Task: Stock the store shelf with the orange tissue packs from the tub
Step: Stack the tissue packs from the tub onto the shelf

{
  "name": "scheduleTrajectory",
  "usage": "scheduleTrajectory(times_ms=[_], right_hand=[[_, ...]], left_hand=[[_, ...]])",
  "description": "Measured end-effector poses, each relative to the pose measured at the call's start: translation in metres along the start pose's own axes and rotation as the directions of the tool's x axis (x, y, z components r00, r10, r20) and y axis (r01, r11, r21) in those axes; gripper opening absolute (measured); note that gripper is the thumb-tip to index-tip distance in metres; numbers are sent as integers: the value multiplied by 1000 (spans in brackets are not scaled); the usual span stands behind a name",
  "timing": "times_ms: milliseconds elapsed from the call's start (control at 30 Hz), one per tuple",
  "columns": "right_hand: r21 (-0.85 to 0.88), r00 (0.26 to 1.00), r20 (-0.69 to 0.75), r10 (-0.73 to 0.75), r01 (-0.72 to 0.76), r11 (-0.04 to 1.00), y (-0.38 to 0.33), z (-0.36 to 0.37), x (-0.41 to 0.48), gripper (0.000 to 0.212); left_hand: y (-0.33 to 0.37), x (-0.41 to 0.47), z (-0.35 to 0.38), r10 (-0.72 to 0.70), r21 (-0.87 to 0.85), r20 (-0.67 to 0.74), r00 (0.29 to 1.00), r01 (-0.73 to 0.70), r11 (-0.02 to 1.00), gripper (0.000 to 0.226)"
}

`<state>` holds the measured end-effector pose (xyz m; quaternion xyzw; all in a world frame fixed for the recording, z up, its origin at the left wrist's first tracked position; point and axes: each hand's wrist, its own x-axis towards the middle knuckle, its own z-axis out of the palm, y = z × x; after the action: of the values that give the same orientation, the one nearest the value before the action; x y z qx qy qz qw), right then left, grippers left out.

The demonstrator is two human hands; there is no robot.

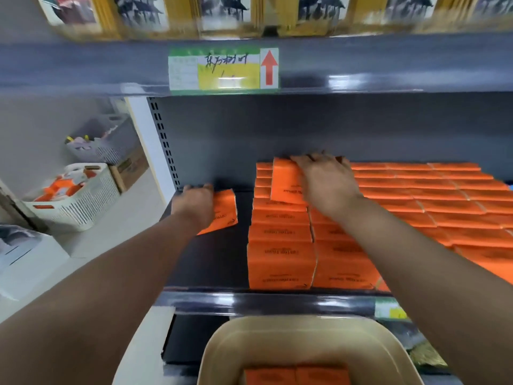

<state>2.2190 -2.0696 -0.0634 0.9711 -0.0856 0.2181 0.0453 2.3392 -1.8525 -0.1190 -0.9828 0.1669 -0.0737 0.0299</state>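
Note:
Rows of orange tissue packs point(433, 195) fill the dark shelf point(211, 262) from its middle to the right. My right hand point(327, 182) grips one orange pack point(286, 184) lying on top of the leftmost row, near the back. My left hand point(194, 204) holds another orange pack point(226, 211) over the bare left part of the shelf. Below the shelf edge stands the beige tub point(277, 337), with two orange packs point(297, 375) visible on its bottom.
A white slatted basket point(83, 201) with orange items stands on the floor to the left, a grey basket point(105, 145) behind it. A price label point(222, 70) sticks on the upper shelf edge. Boxed goods line the upper shelf.

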Motion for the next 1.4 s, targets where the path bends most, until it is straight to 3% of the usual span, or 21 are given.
scheduleTrajectory(times_ms=[433, 600, 833, 1067, 1167, 1400], right_hand=[[21, 988, -91, -122, 125, 992, 28, 30, 16, 56], [26, 985, -105, -135, 139, 990, 28, 30, 12, 54], [87, 992, -68, -105, 110, 990, 9, 8, 25, 56], [231, 980, -83, -179, 194, 953, -76, 11, 85, 50], [289, 977, 16, -212, 198, 937, -111, 32, 101, 50], [196, 928, 316, -197, 139, 971, -131, 93, 100, 50]], left_hand=[[46, 112, 23, -19, -75, -171, 985, 7, 997, 48], [54, 116, 27, -12, -258, -197, 980, -40, 965, 51], [15, 92, 11, -44, -349, -274, 961, -56, 935, 56], [-42, 58, 5, -119, -450, -236, 964, 1, 893, 55], [-58, 46, 9, -159, -475, -205, 966, 44, 879, 58], [-73, 44, 15, -129, -481, -137, 982, 48, 875, 49]])
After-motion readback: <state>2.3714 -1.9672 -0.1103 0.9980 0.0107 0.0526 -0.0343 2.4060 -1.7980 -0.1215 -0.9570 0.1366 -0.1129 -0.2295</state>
